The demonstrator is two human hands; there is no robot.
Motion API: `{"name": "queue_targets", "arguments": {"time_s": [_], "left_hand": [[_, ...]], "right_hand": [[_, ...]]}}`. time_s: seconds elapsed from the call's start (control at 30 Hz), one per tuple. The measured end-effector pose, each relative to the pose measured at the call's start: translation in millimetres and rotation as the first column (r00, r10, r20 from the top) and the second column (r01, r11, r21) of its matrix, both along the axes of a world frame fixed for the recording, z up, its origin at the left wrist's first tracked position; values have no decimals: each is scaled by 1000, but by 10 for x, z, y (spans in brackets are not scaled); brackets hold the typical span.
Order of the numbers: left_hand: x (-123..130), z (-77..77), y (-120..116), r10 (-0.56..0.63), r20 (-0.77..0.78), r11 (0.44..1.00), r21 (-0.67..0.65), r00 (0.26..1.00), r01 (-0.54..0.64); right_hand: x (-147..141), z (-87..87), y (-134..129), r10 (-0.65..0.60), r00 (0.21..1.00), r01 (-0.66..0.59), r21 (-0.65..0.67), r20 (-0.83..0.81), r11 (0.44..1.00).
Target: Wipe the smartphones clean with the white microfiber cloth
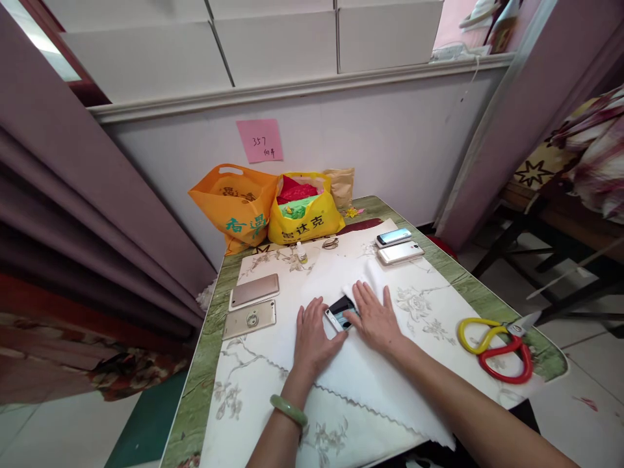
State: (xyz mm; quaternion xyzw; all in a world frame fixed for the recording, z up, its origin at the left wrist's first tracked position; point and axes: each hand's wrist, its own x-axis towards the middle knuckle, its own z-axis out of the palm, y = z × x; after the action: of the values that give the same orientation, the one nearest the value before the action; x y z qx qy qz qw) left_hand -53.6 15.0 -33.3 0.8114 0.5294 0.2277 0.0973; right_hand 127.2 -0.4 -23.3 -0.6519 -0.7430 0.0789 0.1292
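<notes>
A dark-screened smartphone (335, 319) with a white end lies on a white cloth (375, 383) spread over the table. My left hand (312, 338) curves around the phone's left end, with the thumb at its near edge and the fingertips by its far corner. My right hand (376, 318) lies over the phone's right part, fingers stretched out on a raised fold of the cloth and the thumb across the screen. Both hands partly hide the phone. A green bangle (288, 410) circles my left wrist.
Two phones (249, 318) lie at left, two more phones (400, 252) at back right. Scissors (502, 344) with yellow and red handles rest near the right edge. An orange bag (238, 208), a filled yellow bag (307, 218) and a small bottle (301, 252) stand at the back.
</notes>
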Motion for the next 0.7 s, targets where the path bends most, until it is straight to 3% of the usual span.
{"name": "queue_targets", "arguments": {"time_s": [0.13, 0.17, 0.3, 0.33, 0.43, 0.47, 0.6, 0.63, 0.7], "left_hand": [[-4, 10, 1, -12, 0, 1000, -17, 1000, 12], [-2, 14, 0, -8, 1, 1000, -13, 1000, 8], [13, 21, -4, 2, 1, 1000, 14, 1000, -2], [16, 19, -4, 3, -1, 1000, 17, 1000, -3], [20, 15, -1, 2, -9, 1000, 18, 1000, -1], [20, 14, 1, 1, -10, 1000, 18, 1000, -1], [22, 23, 7, 2, -12, 1000, 18, 1000, -2], [22, 25, 8, 1, -14, 1000, 13, 1000, -1], [21, 28, 9, -2, -18, 1000, 4, 1000, 2]], "right_hand": [[17, -8, -152, 367, 930, -366, 38, -8, 930], [43, -8, -175, 367, 930, -367, 42, -3, 929], [153, -8, -243, 66, 997, -69, 68, 44, 995], [172, -11, -264, 83, 995, -87, 75, 54, 993], [224, -19, -310, 295, 953, -300, 76, 73, 951], [243, -18, -310, 291, 954, -296, 73, 73, 952], [252, 5, -258, -42, 997, 38, 64, 63, 997], [228, 11, -248, -19, 998, 16, 56, 56, 998], [164, 21, -230, 192, 981, -193, 36, 33, 980]]}}
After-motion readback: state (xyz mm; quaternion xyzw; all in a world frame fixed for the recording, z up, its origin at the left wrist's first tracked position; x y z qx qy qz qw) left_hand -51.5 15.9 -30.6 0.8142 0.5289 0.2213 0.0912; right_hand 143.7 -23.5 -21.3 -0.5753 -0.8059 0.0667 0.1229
